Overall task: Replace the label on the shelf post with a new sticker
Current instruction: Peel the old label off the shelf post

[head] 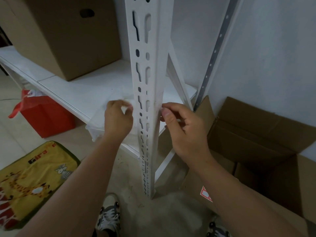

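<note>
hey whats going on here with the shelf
A person stands at a white slotted shelf post. The right hand has its fingertips at the post's right edge, seemingly picking at a label there. The left hand pinches a small pale scrap beside the post. A red-bordered sticker sheet lies on the open cardboard box below.
</note>
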`<state>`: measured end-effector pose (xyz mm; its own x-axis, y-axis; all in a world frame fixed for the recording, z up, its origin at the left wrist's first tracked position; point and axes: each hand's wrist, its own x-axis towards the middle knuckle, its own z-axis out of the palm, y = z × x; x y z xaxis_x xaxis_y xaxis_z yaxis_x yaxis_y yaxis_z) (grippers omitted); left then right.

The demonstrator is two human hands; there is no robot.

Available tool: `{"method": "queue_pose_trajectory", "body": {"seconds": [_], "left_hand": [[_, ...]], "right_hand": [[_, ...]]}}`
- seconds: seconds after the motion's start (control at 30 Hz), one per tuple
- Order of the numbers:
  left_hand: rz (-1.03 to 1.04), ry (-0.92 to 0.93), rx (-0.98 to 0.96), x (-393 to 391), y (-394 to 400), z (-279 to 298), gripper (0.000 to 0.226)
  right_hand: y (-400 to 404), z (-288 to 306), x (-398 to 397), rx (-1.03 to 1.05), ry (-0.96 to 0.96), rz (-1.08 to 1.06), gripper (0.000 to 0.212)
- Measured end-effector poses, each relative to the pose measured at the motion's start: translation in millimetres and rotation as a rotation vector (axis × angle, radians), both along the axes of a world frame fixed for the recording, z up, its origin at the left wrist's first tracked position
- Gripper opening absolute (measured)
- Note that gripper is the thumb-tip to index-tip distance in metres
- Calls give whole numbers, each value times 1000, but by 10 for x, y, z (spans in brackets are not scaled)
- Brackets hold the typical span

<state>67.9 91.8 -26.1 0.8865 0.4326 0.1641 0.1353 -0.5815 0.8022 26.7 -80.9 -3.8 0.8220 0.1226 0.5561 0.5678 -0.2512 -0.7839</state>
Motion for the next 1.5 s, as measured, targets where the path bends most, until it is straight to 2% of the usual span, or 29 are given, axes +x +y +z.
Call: {"method": "queue_pose_trajectory", "body": {"seconds": [0.03, 0.07, 0.1, 0.23, 0.4, 0.57, 0.63, 0.73, 0.87, 1.0, 1.3, 1.5], "left_hand": [[-35, 2, -30, -12, -34, 30, 16], [-67, -5, -50, -7, -47, 6, 33], [-80, -13, -106, -19, -75, 7, 40], [-44, -129, -225, -81, -161, 15, 24], [-67, -115, -449, -209, -288, 136, 37], [-62, -48, -574, -349, -435, 229, 42], [-69, -44, -586, -390, -455, 245, 44], [-66, -102, -597, -444, -446, 248, 48], [-153, -217, -515, -555, -485, 231, 49], [-228, -281, -491, -579, -510, 189, 45], [-256, -298, -536, -567, -515, 193, 42], [-275, -300, -555, -575, -535, 197, 49]], "right_hand": [[11, 26, 1, 21, -2, 2, 15], [22, 52, 1, 32, -11, 0, 14], [30, 71, 0, 36, -25, -6, 14], [61, 96, 1, 45, -60, -28, 16], [79, 103, 5, 44, -67, -21, 8], [105, 129, -10, -21, -104, -61, 6], [95, 135, -14, 3, -33, -25, 7], [80, 146, -18, 127, 174, 65, 7], [62, 201, -32, 299, 330, 156, 10], [78, 234, -38, 330, 382, 194, 16], [47, 191, 1, 347, 419, 218, 10], [55, 180, 19, 335, 412, 217, 9]]}}
